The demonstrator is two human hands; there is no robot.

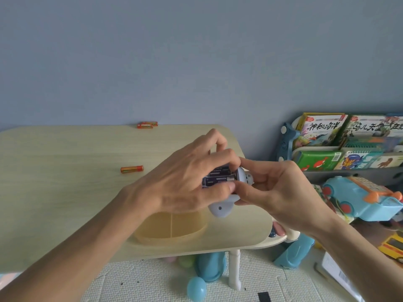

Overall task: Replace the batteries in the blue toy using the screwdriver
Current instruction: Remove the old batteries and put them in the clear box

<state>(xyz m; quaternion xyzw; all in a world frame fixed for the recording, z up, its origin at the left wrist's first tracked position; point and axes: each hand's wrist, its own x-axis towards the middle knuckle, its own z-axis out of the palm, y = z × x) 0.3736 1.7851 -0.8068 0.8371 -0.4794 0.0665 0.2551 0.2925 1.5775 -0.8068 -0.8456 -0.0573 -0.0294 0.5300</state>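
The pale blue toy (220, 209) is held above the right part of the wooden table (65, 192), its battery bay facing up with dark purple batteries (214, 178) showing inside. My left hand (187, 182) wraps over the toy from the left, fingers curled around it. My right hand (274, 190) pinches the toy's right end, thumb and forefinger touching the batteries' end. One orange battery (132, 169) lies loose on the table to the left. A pair of orange batteries (147, 125) rests at the far edge. No screwdriver is visible.
A translucent yellow tray (172, 225) is set into the table under my hands. On the right stand a bookshelf (349, 144) and a blue toy vehicle (366, 199). Blue balls and toys (196, 288) lie on the foam floor mat below.
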